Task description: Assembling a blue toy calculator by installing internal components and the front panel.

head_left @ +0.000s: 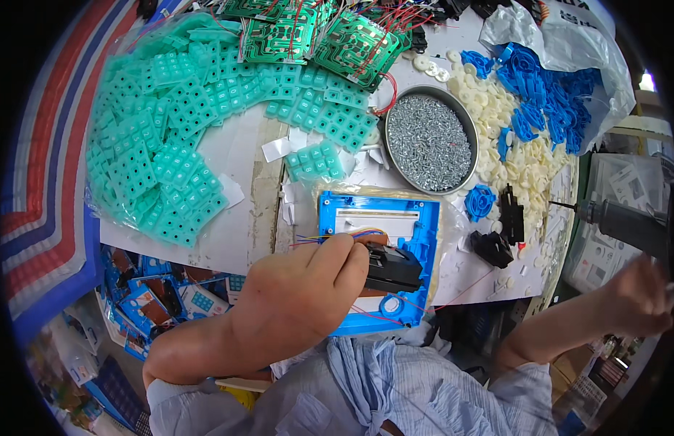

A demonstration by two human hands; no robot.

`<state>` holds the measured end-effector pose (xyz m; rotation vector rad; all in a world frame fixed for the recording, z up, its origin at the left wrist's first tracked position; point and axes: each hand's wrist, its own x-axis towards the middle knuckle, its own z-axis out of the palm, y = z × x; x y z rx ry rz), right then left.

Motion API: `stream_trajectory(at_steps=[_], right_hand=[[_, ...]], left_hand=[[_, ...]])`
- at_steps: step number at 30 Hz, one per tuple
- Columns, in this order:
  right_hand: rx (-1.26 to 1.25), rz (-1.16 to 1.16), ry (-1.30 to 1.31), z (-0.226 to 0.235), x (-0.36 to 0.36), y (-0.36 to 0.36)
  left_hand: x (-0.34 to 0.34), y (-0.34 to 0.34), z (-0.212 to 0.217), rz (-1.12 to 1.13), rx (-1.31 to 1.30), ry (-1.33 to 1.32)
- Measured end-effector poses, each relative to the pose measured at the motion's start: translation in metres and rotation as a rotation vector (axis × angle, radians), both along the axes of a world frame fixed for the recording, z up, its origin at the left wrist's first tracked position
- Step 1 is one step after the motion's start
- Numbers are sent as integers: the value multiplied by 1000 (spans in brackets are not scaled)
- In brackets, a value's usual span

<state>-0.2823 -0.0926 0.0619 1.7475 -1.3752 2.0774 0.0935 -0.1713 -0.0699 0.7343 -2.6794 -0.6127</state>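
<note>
Many keypads (175, 166), one blue casing (426, 232) on white worktable (239, 156) beside striped cloth (50, 167)

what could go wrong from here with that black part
Wires: the coloured wires lie close to the black part, so they might get pinched under it.

Slip: only the left hand is on that part, so it might shift in the blue casing.

Spill: the open dish of metal pieces sits just beyond the casing; a knock could scatter them.
</note>
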Motion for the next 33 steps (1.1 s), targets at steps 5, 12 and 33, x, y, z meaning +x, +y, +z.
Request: stream_trajectory(at_steps=[5,12,33], right_hand=[[276,611,-258,-1,-18,-44],[61,989,-733,-22,45,-67],[132,1038,-487,-24,87,-56]], left_hand=[[5,0,5,-16,91,-51],[7,1,-1,52,279,50],[11,2,-3,82,242,71]])
